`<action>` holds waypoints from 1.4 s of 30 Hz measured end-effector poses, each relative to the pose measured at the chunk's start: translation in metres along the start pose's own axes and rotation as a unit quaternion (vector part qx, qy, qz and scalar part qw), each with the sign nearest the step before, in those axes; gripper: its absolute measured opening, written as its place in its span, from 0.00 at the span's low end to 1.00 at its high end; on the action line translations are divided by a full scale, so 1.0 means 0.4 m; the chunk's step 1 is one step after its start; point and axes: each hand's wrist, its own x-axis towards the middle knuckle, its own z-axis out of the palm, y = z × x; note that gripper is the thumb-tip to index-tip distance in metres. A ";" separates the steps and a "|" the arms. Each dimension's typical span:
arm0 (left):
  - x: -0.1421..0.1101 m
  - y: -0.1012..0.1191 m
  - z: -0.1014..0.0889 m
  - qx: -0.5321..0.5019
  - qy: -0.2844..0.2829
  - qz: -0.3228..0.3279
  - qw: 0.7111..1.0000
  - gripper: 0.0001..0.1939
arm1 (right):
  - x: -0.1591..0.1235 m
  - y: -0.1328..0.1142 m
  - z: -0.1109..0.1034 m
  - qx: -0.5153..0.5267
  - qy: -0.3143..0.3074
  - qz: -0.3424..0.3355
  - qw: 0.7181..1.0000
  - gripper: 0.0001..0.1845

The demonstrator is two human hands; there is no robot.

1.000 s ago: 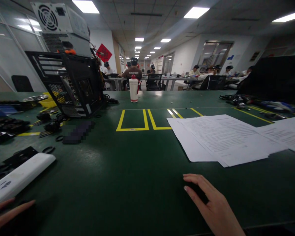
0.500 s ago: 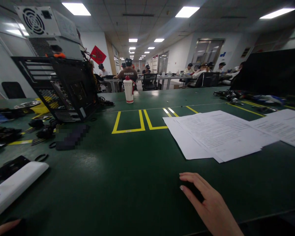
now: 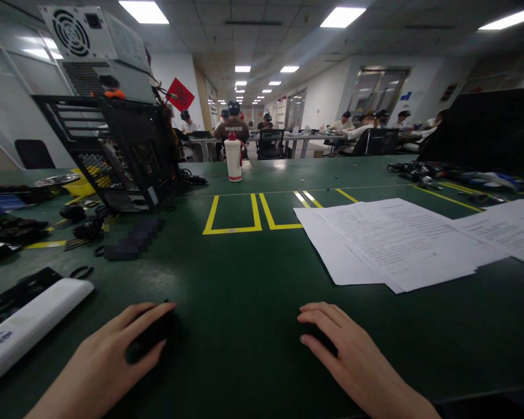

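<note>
My left hand (image 3: pixel 113 349) rests over the green table (image 3: pixel 227 337) at the lower left, fingers a little curved and thumb apart. Nothing shows in it, though a dark shadow lies beneath the fingers. Just left of it is a long white case (image 3: pixel 37 326) with a dark mark. My right hand (image 3: pixel 347 352) is over the table on the right, thumb and fingers apart, holding nothing. Beyond that hand lie overlapping printed sheets of paper (image 3: pixel 393 244), which it does not touch.
A black computer case (image 3: pixel 126 151) with a power supply (image 3: pixel 94 35) stacked above stands at the left. Loose dark parts (image 3: pixel 82 227) lie beside it. A white cup (image 3: pixel 233 160) with a red lid stands further back. Yellow tape (image 3: pixel 233 231) marks the table; people sit beyond.
My left hand has come in from the lower left edge and is now over the table. My right hand has shifted slightly left. The whole view has shifted a little.
</note>
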 end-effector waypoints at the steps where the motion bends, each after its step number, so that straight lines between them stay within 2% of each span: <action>1: 0.038 0.032 0.001 -0.011 -0.030 0.018 0.999 0.23 | 0.012 -0.011 -0.008 0.014 -0.024 -0.012 1.000 0.12; 4: 0.154 0.117 0.012 -0.046 -0.076 0.061 0.994 0.24 | 0.057 -0.036 -0.030 0.062 -0.090 -0.034 0.993 0.12; 8: 0.277 0.187 0.057 -0.056 -0.059 0.091 0.993 0.25 | 0.149 -0.034 -0.027 0.176 -0.133 0.004 0.975 0.14; 10: 0.322 0.213 0.082 -0.052 -0.040 0.104 0.992 0.25 | 0.209 -0.019 -0.011 0.235 -0.123 0.027 0.964 0.17; 13: 0.375 0.254 0.112 -0.044 -0.026 0.104 0.993 0.25 | 0.304 0.007 0.023 0.297 -0.067 0.064 0.950 0.21; 16: 0.412 0.291 0.133 -0.048 -0.016 0.098 0.994 0.25 | 0.381 0.024 0.052 0.394 -0.047 0.119 0.910 0.22; 19: 0.437 0.309 0.154 -0.066 -0.003 0.099 0.993 0.27 | 0.423 0.032 0.058 0.440 -0.054 0.149 0.884 0.19; 22: 0.453 0.301 0.171 -0.115 0.008 0.096 0.989 0.33 | 0.437 0.039 0.043 0.444 -0.058 0.178 0.876 0.18; 24: 0.460 0.285 0.176 -0.171 -0.012 0.100 0.980 0.34 | 0.439 0.044 0.033 0.447 -0.064 0.186 0.873 0.17; 28: 0.464 0.261 0.178 -0.293 -0.056 0.112 0.948 0.28 | 0.438 0.057 0.032 0.471 -0.069 0.153 0.866 0.16; 31: 0.460 0.269 0.185 -0.346 -0.018 0.141 0.927 0.28 | 0.432 0.074 0.040 0.483 -0.039 0.098 0.869 0.18; 34: 0.456 0.295 0.199 -0.322 0.040 0.170 0.930 0.32 | 0.419 0.096 0.045 0.480 -0.004 0.040 0.876 0.20; 37: 0.455 0.314 0.210 -0.275 0.056 0.181 0.943 0.35 | 0.402 0.114 0.049 0.495 0.009 0.007 0.869 0.21; 42: 0.451 0.314 0.209 -0.263 0.070 0.230 0.934 0.34 | 0.385 0.107 0.056 0.509 0.034 0.025 0.860 0.16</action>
